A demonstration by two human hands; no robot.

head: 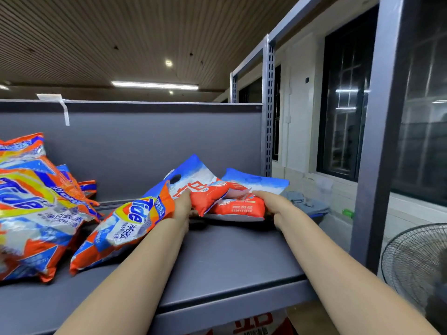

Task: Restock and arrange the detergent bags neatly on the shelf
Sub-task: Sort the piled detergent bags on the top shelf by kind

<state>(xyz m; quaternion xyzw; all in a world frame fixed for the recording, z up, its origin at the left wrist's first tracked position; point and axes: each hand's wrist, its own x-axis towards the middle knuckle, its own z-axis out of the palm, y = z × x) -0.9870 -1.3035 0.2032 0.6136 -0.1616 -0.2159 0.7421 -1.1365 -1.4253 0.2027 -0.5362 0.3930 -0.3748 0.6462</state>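
Handling note, red-and-blue detergent bags (232,201): two lie flat at the shelf (229,257) back, right end. Your left hand (182,205) and right hand (273,204) each grip a lower edge. Soft, slumping, likely weighty; film slippery. Hold low corners. Tide bags (123,223) sprawl left.

Left arm: bare, stretched far across.
Left hand (182,205): fingers curled, gripping.
Right arm: bare, extended alongside.
Right hand (272,204): fingers curled, gripping.
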